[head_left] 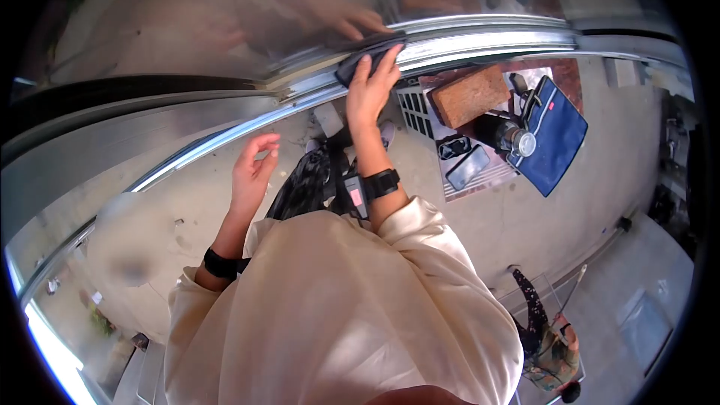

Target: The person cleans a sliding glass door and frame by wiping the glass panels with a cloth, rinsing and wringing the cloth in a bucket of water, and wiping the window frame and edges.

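My right hand (370, 94) is pressed onto a dark folded cloth (352, 67), which lies against the metal window frame (480, 41). Its fingers are spread over the cloth, and part of the cloth is hidden under them. Above the frame, the glass (300, 0) mirrors the hand and cloth. My left hand (255, 169) hangs in the air below the frame, its fingers loosely bent and nothing seen in them. Both forearms carry black straps; a small device sits by the right one.
To the right, a low stand holds a brick (471, 96), a blue pouch (553, 135), a jar with a metallic lid (523, 142) and a phone (468, 168). Another person (551, 349) is at the lower right. A long metal rail (202, 146) runs left.
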`<state>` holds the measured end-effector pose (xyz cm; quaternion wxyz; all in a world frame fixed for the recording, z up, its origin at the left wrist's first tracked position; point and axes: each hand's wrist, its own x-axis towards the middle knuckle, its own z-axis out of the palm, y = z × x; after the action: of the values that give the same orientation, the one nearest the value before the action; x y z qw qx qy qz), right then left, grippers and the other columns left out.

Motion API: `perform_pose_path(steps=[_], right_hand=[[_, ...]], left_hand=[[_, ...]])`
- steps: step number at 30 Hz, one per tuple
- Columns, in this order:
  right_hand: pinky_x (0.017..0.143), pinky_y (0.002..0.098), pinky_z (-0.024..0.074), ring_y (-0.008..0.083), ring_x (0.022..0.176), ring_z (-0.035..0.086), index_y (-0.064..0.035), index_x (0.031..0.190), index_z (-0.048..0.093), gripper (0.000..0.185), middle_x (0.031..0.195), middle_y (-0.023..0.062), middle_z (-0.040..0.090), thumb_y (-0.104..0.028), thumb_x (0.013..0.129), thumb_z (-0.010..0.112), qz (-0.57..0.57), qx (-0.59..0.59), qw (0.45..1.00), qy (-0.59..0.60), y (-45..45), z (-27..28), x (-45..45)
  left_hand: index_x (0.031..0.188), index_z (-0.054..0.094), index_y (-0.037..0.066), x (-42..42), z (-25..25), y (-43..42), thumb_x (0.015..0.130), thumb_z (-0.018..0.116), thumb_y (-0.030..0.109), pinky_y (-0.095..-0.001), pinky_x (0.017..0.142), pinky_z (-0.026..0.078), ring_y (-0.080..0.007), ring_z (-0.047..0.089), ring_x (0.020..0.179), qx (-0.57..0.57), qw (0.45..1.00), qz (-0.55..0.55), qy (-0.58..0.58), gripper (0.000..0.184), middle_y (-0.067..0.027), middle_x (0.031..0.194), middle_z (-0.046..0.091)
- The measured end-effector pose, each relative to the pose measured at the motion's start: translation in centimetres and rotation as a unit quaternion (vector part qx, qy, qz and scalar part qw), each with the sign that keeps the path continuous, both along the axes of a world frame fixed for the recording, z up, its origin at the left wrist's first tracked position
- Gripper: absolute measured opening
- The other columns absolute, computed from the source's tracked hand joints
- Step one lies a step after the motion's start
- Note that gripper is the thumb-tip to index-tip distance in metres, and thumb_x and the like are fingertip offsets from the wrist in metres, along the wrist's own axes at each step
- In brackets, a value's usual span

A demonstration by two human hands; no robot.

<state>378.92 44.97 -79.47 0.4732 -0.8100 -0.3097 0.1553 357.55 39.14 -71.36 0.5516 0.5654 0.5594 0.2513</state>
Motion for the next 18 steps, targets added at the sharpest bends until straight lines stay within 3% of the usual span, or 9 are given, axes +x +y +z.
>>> perform_pose_path(steps=[3,6,10,14,16,17,18], right_hand=[[0.083,0.0415,0.0429,0.0400,0.094,0.053,-0.0113,0.143,0.022,0.060,0.111,0.0241,0.044,-0.025,0.092,0.049,-0.075,0.005,0.997,0.010,1.4,0.2,3.0],[0.083,0.0415,0.0425,0.0404,0.094,0.053,-0.0112,0.143,0.022,0.059,0.107,0.0238,0.046,-0.025,0.092,0.047,-0.074,0.003,0.997,0.012,1.4,-0.2,-0.5],[0.082,0.0425,0.0441,0.0400,0.095,0.053,-0.0117,0.144,0.022,0.062,0.104,0.0217,0.046,-0.023,0.090,0.050,0.007,0.032,0.999,0.016,-0.3,-0.1,-9.3],[0.080,0.0419,0.0456,0.0387,0.091,0.055,-0.0130,0.142,0.027,0.061,0.102,0.0201,0.046,-0.021,0.087,0.053,0.062,0.010,0.996,0.059,-2.0,0.5,-10.7],[0.076,0.0403,0.0472,0.0366,0.085,0.056,-0.0170,0.140,0.033,0.059,0.101,0.0172,0.046,-0.020,0.085,0.054,0.164,-0.029,0.986,0.009,-3.2,0.4,-10.5],[0.074,0.0384,0.0479,0.0359,0.081,0.056,-0.0199,0.135,0.044,0.054,0.096,0.0153,0.048,-0.019,0.083,0.057,0.180,-0.045,0.982,0.031,-3.7,0.4,-10.5],[0.074,0.0384,0.0479,0.0359,0.081,0.056,-0.0199,0.135,0.044,0.054,0.096,0.0153,0.048,-0.019,0.083,0.057,0.186,-0.045,0.981,0.033,-3.9,0.6,-9.9]], left_hand=[[0.110,0.057,0.003,-3.4,-0.2,-0.5,0.089,0.054,0.004,-0.0221,0.073,0.048,-0.0101,0.053,0.097,0.003,1.000,0.005,0.008,0.021,-0.0031,0.107,0.055],[0.109,0.057,0.003,-6.0,0.0,-0.7,0.089,0.054,0.004,-0.0228,0.072,0.048,-0.0100,0.053,0.096,-0.005,1.000,0.016,0.004,0.020,-0.0036,0.107,0.056],[0.109,0.057,0.002,-8.1,0.2,-0.2,0.089,0.054,0.005,-0.0229,0.071,0.048,-0.0097,0.054,0.095,0.007,1.000,0.018,0.005,0.020,-0.0033,0.105,0.057],[0.108,0.057,0.003,-8.3,0.7,0.5,0.090,0.053,0.005,-0.0233,0.071,0.048,-0.0097,0.054,0.093,0.017,1.000,-0.002,-0.002,0.019,-0.0030,0.105,0.059],[0.107,0.058,0.003,-8.1,0.3,0.6,0.090,0.053,0.005,-0.0235,0.072,0.048,-0.0096,0.054,0.093,0.020,1.000,-0.010,0.003,0.018,-0.0030,0.106,0.059],[0.110,0.055,0.005,-7.6,-0.2,0.7,0.091,0.052,0.009,-0.0245,0.073,0.048,-0.0106,0.055,0.095,0.015,0.999,-0.039,0.009,0.019,-0.0030,0.109,0.058],[0.113,0.053,0.007,-7.1,-0.9,0.7,0.093,0.050,0.014,-0.0256,0.075,0.048,-0.0115,0.055,0.098,0.010,0.998,-0.067,0.016,0.021,-0.0029,0.112,0.057]])
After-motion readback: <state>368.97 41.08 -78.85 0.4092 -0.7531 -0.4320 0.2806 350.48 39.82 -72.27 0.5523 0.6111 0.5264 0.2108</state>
